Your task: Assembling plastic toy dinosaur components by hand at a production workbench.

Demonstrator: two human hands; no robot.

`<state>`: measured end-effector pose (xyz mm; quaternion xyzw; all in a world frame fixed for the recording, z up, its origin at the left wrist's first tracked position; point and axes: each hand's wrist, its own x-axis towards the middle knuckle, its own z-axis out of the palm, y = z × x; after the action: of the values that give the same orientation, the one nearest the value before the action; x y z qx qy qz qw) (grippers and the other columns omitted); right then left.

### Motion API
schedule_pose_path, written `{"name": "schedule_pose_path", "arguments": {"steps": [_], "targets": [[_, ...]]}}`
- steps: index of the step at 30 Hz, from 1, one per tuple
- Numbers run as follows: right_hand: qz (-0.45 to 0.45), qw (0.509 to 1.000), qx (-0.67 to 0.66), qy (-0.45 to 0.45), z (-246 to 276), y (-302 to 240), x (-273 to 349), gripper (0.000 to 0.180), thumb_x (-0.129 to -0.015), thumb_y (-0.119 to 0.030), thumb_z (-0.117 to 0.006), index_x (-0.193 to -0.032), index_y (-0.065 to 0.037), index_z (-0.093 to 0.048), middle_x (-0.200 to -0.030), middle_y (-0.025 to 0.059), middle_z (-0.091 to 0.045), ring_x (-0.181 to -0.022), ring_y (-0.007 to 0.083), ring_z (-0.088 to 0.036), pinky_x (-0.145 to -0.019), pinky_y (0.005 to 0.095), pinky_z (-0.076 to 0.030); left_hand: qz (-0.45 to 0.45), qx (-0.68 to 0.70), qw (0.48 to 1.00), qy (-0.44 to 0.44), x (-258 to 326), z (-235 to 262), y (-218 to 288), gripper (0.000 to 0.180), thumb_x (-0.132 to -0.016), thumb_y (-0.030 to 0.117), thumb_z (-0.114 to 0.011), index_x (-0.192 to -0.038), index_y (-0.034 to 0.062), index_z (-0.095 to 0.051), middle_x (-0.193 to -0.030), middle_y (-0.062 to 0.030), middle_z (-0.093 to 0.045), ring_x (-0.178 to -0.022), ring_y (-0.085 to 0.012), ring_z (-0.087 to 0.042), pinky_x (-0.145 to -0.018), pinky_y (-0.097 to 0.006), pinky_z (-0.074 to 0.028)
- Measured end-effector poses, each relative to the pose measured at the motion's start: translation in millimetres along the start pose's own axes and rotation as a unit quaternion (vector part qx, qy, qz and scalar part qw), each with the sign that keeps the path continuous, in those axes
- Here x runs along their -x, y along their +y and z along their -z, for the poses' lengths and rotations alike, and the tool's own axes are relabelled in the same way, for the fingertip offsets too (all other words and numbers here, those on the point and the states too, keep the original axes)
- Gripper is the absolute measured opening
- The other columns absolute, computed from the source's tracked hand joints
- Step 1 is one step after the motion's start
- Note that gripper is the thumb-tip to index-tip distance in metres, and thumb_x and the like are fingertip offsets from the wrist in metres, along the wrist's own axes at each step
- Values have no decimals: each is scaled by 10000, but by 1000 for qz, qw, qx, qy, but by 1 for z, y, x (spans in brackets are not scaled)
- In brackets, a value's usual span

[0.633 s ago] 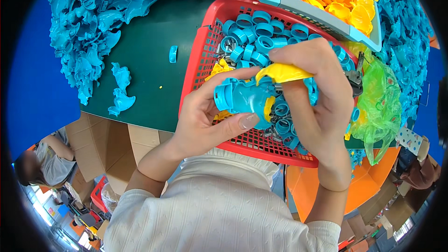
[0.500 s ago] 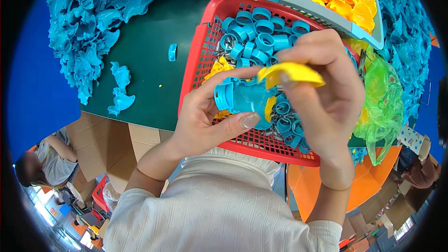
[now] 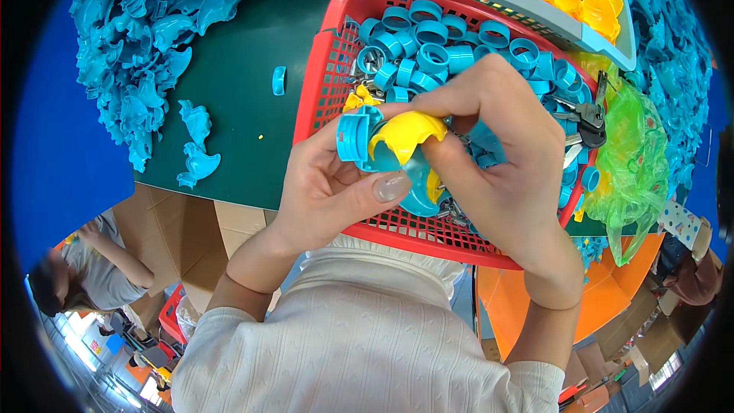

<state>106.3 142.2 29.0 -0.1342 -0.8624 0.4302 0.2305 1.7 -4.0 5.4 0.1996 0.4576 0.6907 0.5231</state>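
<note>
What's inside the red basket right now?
The red basket holds many blue rings, a few yellow pieces and some keys. Both hands cover its middle, so what lies beneath them is hidden.

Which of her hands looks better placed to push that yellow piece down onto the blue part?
Probably the right hand: its fingers already pinch the yellow piece, while the left hand cradles the blue part.

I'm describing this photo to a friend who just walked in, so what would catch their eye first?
First, the two hands at centre: the left hand grips a blue plastic piece while the right hand presses a yellow shell onto it. Beneath them sits a red basket full of blue rings. A heap of blue parts fills the table's left side.
</note>
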Motion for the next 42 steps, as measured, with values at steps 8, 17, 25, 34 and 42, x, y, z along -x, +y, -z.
{"name": "schedule_pose_path", "arguments": {"steps": [8,17,25,34,42], "targets": [[5,999,18,37,-2,0,1,174,-665,68,-607,-822,-7,-604,-699,41,-502,-591,115,-476,-514,231,-400,-19,-59,998,-1,0,-2,-1,481,-817,105,-648,-1228,-24,-435,-1146,-103,-540,-1036,-166,-546,-896,-324,-453],[45,988,133,66,-6,-3,4,180,-609,71,-615,-761,-5,-554,-662,74,-452,-589,195,-470,-493,282,-379,-69,-21,997,-18,0,-4,-4,478,-821,106,-643,-1232,-30,-441,-1156,-102,-530,-1037,-174,-539,-893,-317,-452],[71,984,147,75,-7,-3,4,207,-593,56,-636,-765,-8,-540,-662,82,-450,-597,221,-470,-518,303,-377,-23,-37,999,5,-1,-6,-1,499,-835,115,-628,-1266,-27,-418,-1119,-84,-541,-932,-117,-543,-793,-257,-465],[71,985,152,31,0,-8,7,205,-642,62,-638,-813,-14,-555,-721,85,-556,-637,228,-567,-554,287,-454,-30,-39,997,-56,3,3,-1,478,-839,100,-614,-1253,-43,-422,-1223,-123,-492,-902,-95,-527,-783,-248,-467],[-7,996,87,-21,6,-15,10,193,-691,33,-653,-877,5,-608,-789,103,-630,-677,203,-640,-581,253,-499,-100,-104,989,-12,2,4,-6,454,-828,105,-621,-1218,-51,-447,-1233,-141,-492,-878,-120,-579,-731,-243,-506]]}}
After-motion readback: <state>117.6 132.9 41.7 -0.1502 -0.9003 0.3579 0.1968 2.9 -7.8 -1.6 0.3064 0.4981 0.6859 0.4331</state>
